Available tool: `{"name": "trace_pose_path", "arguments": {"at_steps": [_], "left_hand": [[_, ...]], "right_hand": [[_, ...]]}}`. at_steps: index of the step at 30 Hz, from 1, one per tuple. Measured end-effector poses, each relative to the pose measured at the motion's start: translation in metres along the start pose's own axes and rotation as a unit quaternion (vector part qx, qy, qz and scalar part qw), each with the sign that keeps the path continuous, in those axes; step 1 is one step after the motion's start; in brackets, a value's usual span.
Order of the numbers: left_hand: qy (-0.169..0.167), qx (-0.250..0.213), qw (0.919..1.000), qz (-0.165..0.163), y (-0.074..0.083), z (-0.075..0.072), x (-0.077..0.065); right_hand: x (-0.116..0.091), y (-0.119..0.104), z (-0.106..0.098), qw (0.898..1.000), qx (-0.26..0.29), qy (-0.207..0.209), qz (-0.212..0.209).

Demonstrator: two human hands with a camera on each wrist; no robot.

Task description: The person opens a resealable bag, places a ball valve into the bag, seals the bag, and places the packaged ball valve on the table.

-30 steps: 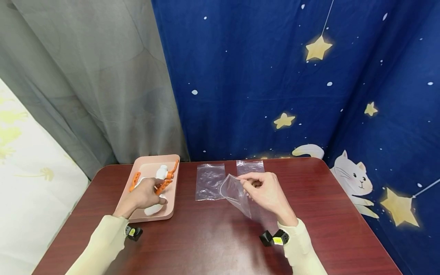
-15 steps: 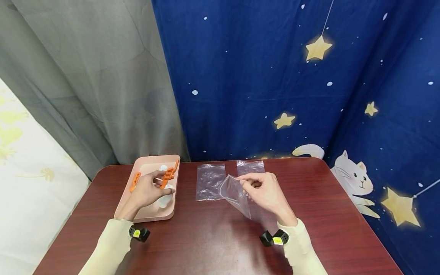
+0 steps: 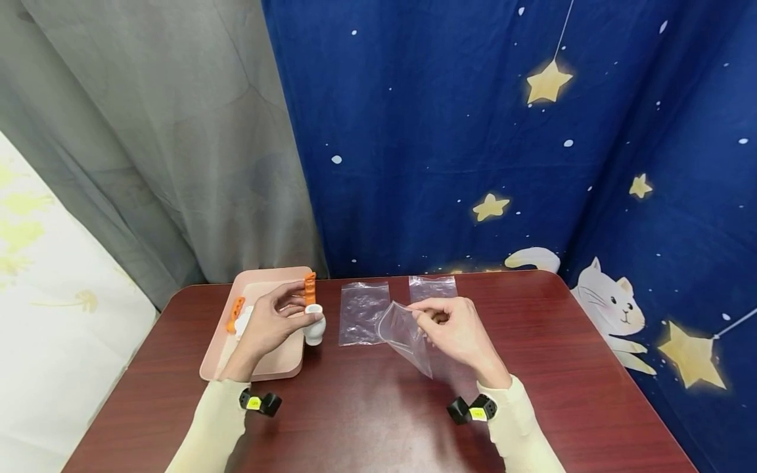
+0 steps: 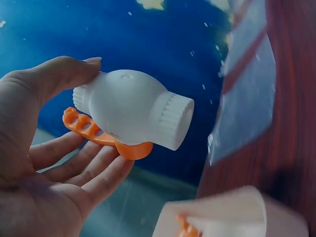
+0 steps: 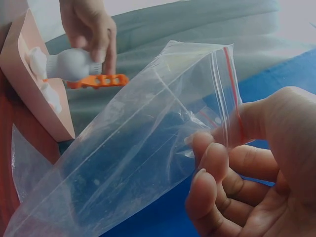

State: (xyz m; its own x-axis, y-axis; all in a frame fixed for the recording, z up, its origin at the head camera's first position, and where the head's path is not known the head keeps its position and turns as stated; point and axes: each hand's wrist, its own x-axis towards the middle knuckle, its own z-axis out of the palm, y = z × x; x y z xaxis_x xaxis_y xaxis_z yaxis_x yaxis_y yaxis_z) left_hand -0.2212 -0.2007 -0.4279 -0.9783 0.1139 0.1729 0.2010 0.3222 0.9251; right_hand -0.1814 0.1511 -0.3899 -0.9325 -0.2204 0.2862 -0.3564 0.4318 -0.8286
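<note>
My left hand (image 3: 272, 327) grips a white plastic ball valve (image 4: 131, 106) with ribbed ends and an orange handle (image 4: 94, 129). In the left wrist view the thumb presses the white body and the fingers lie under the handle. The valve is raised near the right rim of the pink tray (image 3: 288, 373). My right hand (image 3: 460, 328) pinches a clear zip bag (image 5: 133, 138) at its red-lined top edge. The bag hangs slanted above the table with its mouth parted, facing left in the head view.
Two more clear bags lie flat at the back of the table, one on the left (image 3: 363, 312) and one on the right (image 3: 434, 288). More white and orange valves (image 3: 238, 318) lie in the tray. Curtains rise behind the table (image 3: 367, 407).
My left hand has taken a ball valve out of the pink tray and carried it up and rightward to the tray's right side. My right hand and its bag have stayed put.
</note>
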Motion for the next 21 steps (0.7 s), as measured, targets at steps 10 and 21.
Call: {"name": "trace_pose_path", "arguments": {"at_steps": [10, 21], "left_hand": [[-0.005, -0.103, 0.9932, 0.054, 0.03, 0.029, -0.004], [-0.001, -0.176, 0.9763, 0.126, 0.064, 0.049, -0.016]], "right_hand": [[0.001, 0.002, -0.001, 1.0, 0.001, 0.0, 0.004], [0.001, 0.001, 0.002, 1.0, 0.008, -0.001, 0.005]]}}
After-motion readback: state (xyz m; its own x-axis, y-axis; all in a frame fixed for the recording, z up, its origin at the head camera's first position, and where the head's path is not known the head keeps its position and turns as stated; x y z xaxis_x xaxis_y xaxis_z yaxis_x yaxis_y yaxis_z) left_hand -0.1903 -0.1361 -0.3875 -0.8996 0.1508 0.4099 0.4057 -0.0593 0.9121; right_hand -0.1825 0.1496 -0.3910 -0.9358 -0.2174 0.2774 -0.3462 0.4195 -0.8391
